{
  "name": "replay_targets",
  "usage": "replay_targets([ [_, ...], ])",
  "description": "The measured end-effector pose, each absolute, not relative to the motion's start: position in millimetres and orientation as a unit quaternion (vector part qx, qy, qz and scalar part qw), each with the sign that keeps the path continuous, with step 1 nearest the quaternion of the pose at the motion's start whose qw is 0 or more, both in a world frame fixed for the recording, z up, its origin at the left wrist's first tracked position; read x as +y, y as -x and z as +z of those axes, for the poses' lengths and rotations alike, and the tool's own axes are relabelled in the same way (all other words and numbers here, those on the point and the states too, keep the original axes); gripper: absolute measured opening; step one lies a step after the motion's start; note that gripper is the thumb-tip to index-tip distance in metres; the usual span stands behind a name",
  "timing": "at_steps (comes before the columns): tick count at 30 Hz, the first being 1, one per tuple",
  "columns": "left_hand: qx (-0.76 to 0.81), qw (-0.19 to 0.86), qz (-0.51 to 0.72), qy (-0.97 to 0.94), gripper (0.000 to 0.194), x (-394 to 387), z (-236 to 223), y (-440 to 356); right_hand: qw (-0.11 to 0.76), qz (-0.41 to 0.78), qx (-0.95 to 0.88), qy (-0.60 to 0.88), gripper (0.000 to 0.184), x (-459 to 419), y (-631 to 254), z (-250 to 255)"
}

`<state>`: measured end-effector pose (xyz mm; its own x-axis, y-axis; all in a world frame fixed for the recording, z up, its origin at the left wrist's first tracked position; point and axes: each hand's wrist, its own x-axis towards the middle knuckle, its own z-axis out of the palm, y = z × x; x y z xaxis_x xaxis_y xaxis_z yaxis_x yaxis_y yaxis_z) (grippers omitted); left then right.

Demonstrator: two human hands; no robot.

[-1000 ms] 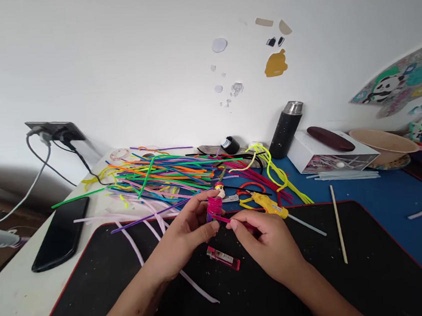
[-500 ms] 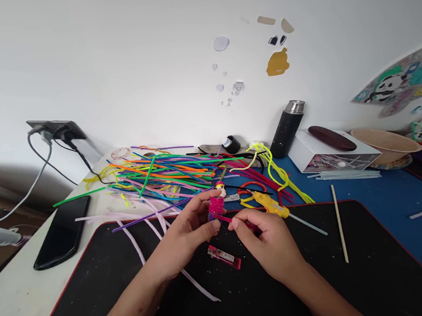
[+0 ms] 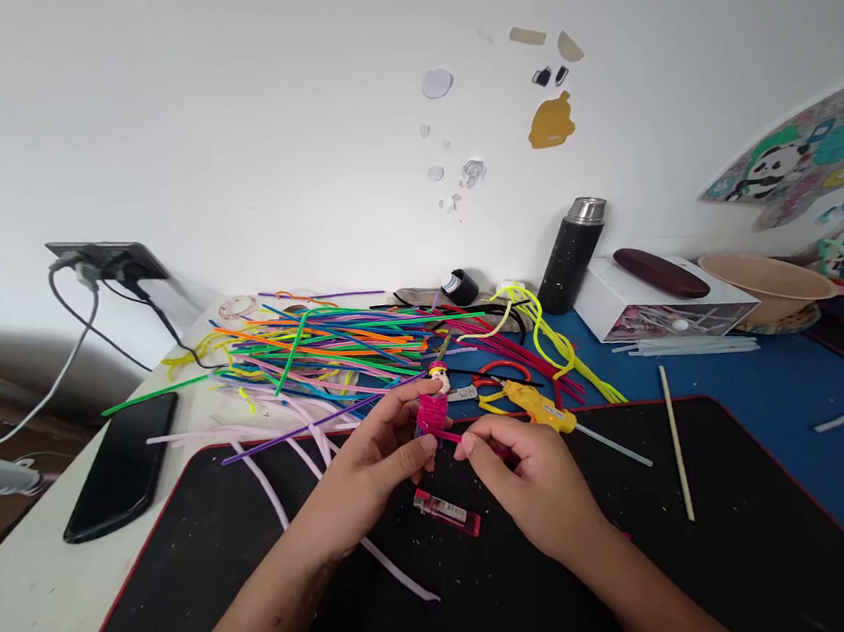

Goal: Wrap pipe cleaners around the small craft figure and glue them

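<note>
Between the fingers of my left hand (image 3: 386, 445) is a small pipe-cleaner figure (image 3: 432, 413) with a pale head, a pink top and a body wound in magenta. My right hand (image 3: 533, 475) is closed, thumb and forefinger pinching a magenta pipe cleaner (image 3: 448, 436) that runs across to the lower end of the wound body. The rest of that strand is mostly hidden in my right hand. Below the figure, a red lighter (image 3: 447, 511) lies on the black mat (image 3: 395, 631). Just beyond my right hand rests a yellow glue gun (image 3: 537, 404) with a clear glue stick in it.
Many coloured pipe cleaners (image 3: 335, 350) are heaped at the back. To the left lies a black phone (image 3: 122, 468). A black flask (image 3: 572, 255), a white box (image 3: 677, 299) and a bowl (image 3: 765, 280) stand at back right. A wooden stick (image 3: 677, 445) lies on the mat's right.
The view has shifted very slightly. Both hands keep their grips in nearly the same place, with the magenta strand still stretched between them.
</note>
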<state>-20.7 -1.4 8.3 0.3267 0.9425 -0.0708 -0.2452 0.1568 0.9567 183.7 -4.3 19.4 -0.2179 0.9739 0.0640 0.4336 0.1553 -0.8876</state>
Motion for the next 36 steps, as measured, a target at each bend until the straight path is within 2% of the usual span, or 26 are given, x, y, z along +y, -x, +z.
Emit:
replay_targets([
  [16, 0.374, 0.66, 0.453, -0.469, 0.043, -0.4, 2.4, 21.1, 0.343, 0.406, -0.67, 0.519, 0.025, -3.4, -184.0, 18.7],
  [36, 0.397, 0.669, 0.446, -0.442, 0.044, -0.2, 6.6, 19.7, 0.332, 0.422, -0.663, 0.522, 0.024, -3.7, -183.3, 17.1],
])
